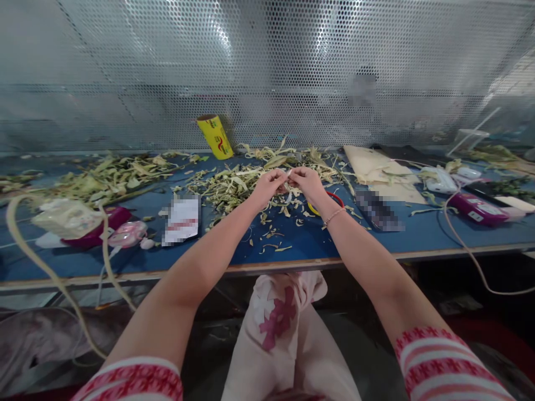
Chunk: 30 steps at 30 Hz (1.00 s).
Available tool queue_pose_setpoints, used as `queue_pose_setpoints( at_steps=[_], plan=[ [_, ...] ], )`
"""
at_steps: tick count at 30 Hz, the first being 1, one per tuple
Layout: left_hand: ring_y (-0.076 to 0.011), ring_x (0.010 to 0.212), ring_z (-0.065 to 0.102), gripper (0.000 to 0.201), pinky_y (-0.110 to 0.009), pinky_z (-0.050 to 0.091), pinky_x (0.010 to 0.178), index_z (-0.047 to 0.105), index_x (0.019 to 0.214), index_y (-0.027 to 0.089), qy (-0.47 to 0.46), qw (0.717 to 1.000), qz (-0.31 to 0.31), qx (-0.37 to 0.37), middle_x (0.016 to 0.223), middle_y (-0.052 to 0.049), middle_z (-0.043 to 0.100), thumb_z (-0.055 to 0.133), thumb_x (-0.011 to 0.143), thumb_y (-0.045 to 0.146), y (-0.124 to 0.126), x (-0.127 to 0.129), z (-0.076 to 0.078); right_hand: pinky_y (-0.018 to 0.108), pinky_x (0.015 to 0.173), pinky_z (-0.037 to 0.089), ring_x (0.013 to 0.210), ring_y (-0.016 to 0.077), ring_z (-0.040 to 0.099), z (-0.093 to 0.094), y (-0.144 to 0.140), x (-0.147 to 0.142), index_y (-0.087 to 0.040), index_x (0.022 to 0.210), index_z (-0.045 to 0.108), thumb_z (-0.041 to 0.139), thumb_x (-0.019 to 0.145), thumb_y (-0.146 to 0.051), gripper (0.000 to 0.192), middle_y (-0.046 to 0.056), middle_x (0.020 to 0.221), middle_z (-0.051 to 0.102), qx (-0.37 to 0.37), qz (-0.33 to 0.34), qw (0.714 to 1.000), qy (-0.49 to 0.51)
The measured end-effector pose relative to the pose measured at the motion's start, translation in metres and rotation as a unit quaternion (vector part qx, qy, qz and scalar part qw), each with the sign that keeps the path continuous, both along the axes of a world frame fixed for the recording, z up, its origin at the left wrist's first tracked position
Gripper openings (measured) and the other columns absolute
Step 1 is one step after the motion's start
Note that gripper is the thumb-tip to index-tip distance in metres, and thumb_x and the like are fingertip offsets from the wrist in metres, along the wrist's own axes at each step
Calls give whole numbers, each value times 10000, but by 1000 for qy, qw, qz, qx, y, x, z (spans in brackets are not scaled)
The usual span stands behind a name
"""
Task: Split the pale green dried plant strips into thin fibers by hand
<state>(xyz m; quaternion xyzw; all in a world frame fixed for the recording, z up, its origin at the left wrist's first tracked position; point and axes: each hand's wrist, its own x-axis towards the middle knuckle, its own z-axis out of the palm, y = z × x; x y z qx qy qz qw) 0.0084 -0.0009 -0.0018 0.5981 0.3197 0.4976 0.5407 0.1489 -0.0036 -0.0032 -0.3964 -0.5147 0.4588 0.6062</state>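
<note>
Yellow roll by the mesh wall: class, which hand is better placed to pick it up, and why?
Probably the left hand. The yellow roll stands to the left of both hands, nearer to it; the right hand would have to cross over. Both hands pinch a small pale strip.

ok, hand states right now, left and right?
Left hand: closed, pinching a small pale strip.
Right hand: closed, pinching the same strip from the other side.

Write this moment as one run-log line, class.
left hand: pinching pale strip | right hand: pinching same strip | below: leaf scraps on blue table
</note>
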Motion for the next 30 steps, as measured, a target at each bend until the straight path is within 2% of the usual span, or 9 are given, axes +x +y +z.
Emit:
queue_pose_setpoints(
  at_steps=[4,9,14,17,25,30],
  plan=[
    [-73,555,516,313,-249,505,613,564,691,168,-22,1000,9,-1,601,40,513,752,698,418,1,1,1,239,662,513,581,76,552,-1,1,-1,-167,716,636,774,628,-266,192,-30,628,630,-1,13,1000,7],
    [-80,603,549,268,-293,536,730,610,684,160,-65,998,3,-20,613,27,557,789,663,358,2,2,0,260,701,503,643,90,576,-2,4,1,-178,788,613,704,629,-196,183,-25,701,639,8,30,999,15],
    [-83,615,575,273,-274,531,740,621,642,147,-106,993,18,-54,594,26,576,844,568,287,6,0,3,274,758,483,788,125,587,5,-3,8,-191,813,574,651,569,-123,265,-14,814,624,116,59,989,-76],
    [-86,610,579,244,-274,524,730,627,621,140,-116,992,22,-47,597,16,600,836,564,253,9,0,3,290,784,478,809,135,577,7,-5,9,-193,807,558,676,592,-170,246,-11,815,599,164,49,978,-123],
    [-77,507,520,144,-249,469,598,668,611,133,-67,997,46,9,510,19,571,767,613,239,7,3,1,272,707,478,778,134,567,4,-7,5,-206,872,527,691,624,-203,297,-11,845,571,162,10,973,-167],
    [-100,577,579,103,-299,514,715,687,621,135,-65,997,38,20,579,-8,630,737,645,222,6,3,-1,294,724,484,823,159,580,4,-8,4,-207,850,581,701,667,-248,222,19,883,579,183,-5,964,-195]
  ],
)
